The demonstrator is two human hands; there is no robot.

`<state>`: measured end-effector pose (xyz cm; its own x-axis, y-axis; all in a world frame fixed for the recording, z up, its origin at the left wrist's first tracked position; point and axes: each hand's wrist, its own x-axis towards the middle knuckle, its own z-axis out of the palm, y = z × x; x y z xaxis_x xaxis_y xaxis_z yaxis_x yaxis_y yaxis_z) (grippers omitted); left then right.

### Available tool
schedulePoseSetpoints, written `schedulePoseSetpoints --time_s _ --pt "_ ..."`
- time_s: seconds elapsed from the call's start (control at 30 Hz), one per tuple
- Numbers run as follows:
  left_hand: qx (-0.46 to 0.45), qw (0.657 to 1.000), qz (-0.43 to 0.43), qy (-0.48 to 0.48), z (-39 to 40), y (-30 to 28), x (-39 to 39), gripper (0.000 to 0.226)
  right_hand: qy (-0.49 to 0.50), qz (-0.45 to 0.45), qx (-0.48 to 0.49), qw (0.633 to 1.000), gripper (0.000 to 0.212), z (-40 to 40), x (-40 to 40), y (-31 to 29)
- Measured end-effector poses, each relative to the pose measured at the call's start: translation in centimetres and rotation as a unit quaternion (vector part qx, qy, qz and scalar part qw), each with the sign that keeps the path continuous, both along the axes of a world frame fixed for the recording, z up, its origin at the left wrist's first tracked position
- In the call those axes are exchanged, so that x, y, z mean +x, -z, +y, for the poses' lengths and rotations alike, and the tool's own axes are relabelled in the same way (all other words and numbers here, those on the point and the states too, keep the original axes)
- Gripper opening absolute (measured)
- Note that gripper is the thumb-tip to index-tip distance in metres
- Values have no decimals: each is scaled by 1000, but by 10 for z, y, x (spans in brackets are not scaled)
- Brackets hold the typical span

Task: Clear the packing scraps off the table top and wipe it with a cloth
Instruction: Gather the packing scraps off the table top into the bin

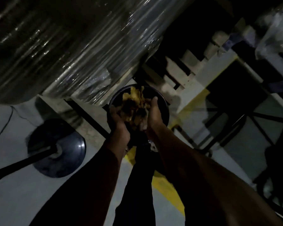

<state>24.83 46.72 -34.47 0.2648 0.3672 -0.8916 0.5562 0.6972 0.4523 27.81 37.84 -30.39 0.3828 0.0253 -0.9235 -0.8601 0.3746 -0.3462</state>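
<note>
A bundle of yellowish-brown packing scraps sits pressed between both my hands, directly over a round dark bin on the floor. My left hand cups the bundle from the left side. My right hand cups it from the right, fingers curled over the top. The scene is dim and the bin's inside is mostly hidden by the scraps and my hands. No table top or cloth is in view.
A large pallet load wrapped in clear stretch film looms at the upper left. A round dark stand base with a pole lies at the left. Wooden pallets and a dark metal frame stand to the right. Yellow floor marking runs underfoot.
</note>
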Motion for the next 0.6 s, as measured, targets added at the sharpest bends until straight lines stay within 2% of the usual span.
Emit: schedulePoseSetpoints --time_s 0.07,0.17,0.3,0.43,0.6 --pt "9 1000 -6 24 8 5 4 37 -13 -11 -20 1000 63 -9 2 6" --pt "7 1000 1 20 10 0 4 48 -24 -6 -45 999 70 -17 -5 6" --pt "1 1000 -10 16 1 -25 6 44 31 -5 -54 998 77 -34 -8 0" --pt "6 999 -21 44 -10 -60 8 41 26 -34 -55 998 75 -65 3 -58" --pt "2 982 -64 179 -51 -148 28 25 -1 -152 -116 982 57 -118 13 -156"
